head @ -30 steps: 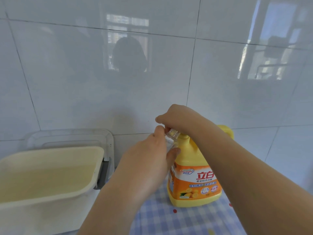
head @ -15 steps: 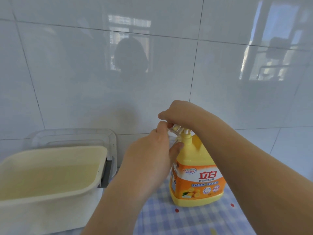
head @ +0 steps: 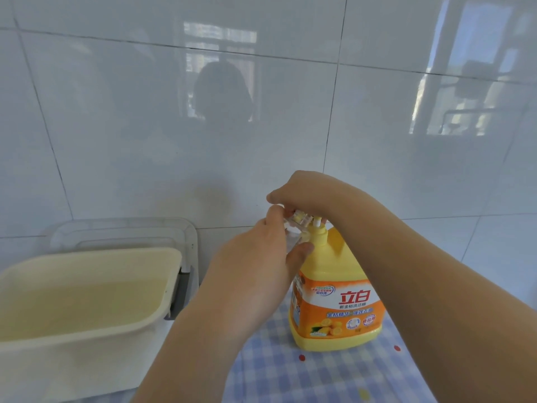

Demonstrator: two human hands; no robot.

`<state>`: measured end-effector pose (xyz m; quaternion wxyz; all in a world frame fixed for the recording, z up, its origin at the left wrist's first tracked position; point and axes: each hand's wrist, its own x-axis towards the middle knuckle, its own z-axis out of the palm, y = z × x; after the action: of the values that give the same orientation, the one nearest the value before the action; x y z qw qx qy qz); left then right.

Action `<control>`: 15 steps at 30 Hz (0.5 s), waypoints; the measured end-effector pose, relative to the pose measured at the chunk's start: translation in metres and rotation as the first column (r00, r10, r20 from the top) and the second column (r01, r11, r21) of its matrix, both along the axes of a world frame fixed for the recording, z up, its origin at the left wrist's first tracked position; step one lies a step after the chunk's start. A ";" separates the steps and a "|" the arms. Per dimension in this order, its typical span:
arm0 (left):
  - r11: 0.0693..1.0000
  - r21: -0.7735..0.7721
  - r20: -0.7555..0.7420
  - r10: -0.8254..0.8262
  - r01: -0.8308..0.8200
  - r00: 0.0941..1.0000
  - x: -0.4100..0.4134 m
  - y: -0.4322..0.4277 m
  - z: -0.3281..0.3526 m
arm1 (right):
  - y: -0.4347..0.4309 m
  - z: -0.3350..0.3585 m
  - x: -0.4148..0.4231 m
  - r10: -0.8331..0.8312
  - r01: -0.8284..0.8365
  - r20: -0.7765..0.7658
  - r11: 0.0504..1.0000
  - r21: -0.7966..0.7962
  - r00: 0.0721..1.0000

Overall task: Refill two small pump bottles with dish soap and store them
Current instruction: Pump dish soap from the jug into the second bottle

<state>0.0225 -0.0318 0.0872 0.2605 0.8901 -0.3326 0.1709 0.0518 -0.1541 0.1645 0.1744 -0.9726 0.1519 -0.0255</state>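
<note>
Head view shows the filling step in hand, I'd say; the left grip (head: pixel 261 266) is curled round a small clear bottle (head: pixel 295 228), holding its mouth close beside the pump (head: pixel 317 221); the right grip (head: pixel 302 190), just above the left, is curled over that pump on the yellow dish soap jug (head: pixel 334 301), which stands beneath it on the checked bench (head: pixel 319 379). The next move calls for steady presses with the mouth under the spout; drips look likely. The bottle is see-through, faintly yellow at the neck; fingers hide its level.
</note>
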 end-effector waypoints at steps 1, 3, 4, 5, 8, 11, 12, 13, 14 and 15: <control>1.000 -0.006 -0.010 -0.011 0.010 1.000 0.000 0.000 0.000 | 0.000 0.000 0.000 -0.001 0.001 0.005 1.000 0.015 1.000; 1.000 -0.017 -0.035 -0.027 0.026 0.999 0.000 0.001 -0.001 | 0.000 -0.001 -0.001 -0.002 0.001 0.015 0.999 0.045 1.000; 0.999 -0.018 -0.041 -0.029 0.028 0.999 0.000 0.001 -0.001 | 0.000 -0.001 -0.001 -0.002 0.002 0.020 0.999 0.044 1.000; 1.000 -0.013 -0.044 -0.028 0.027 0.999 0.001 0.001 -0.001 | 0.000 -0.001 -0.001 -0.005 0.004 0.028 0.999 0.038 1.000; 1.000 0.014 -0.050 -0.019 0.020 0.999 0.002 0.000 -0.001 | -0.003 -0.005 0.002 -0.007 0.005 0.058 1.000 0.030 0.998; 0.998 0.056 -0.067 -0.018 0.022 0.998 0.003 0.000 -0.002 | -0.005 -0.011 0.004 -0.009 0.005 0.078 0.999 0.054 0.997; 0.998 0.066 -0.072 -0.018 0.023 0.997 0.003 0.000 -0.003 | -0.006 -0.013 0.004 -0.007 0.002 0.080 0.998 0.068 0.997; 0.997 0.072 -0.078 -0.020 0.025 0.997 0.003 0.000 -0.003 | -0.007 -0.015 0.004 0.000 -0.007 0.079 0.996 0.087 0.997; 0.997 0.074 -0.082 -0.022 0.028 0.996 0.002 0.001 -0.003 | -0.007 -0.016 0.004 0.011 -0.019 0.079 0.994 0.107 0.997; 0.997 0.075 -0.084 -0.024 0.030 0.996 0.002 0.001 -0.003 | -0.008 -0.016 0.002 0.021 -0.031 0.079 0.992 0.126 0.997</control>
<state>0.0243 -0.0308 0.0843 0.2425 0.9011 -0.3397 0.1173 0.0543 -0.1624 0.1485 0.2420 -0.9597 0.1335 -0.0512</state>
